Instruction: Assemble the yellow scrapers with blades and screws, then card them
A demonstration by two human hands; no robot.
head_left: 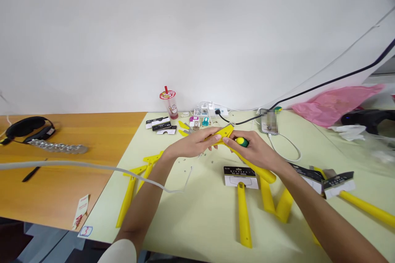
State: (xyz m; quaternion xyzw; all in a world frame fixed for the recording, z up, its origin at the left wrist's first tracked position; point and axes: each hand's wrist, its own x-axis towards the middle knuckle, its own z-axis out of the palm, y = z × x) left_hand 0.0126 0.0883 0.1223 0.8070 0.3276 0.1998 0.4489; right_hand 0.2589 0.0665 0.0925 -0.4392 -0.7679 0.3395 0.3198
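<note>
Yellow scraper point(253, 168); left hand point(199, 140), fingers pinching its head; right hand point(256, 148), thumb pressed to its neck, other fingers partly hidden; green-and-yellow handle point(242, 142), held just beside scraper.

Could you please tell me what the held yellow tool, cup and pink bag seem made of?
Yellow tool: body probably smooth plastic, given its even colour and soft sheen. Cup: likely smooth, clear plastic, being see-through. Pink bag: seemingly thin plastic film, judging by its wrinkles.
</note>
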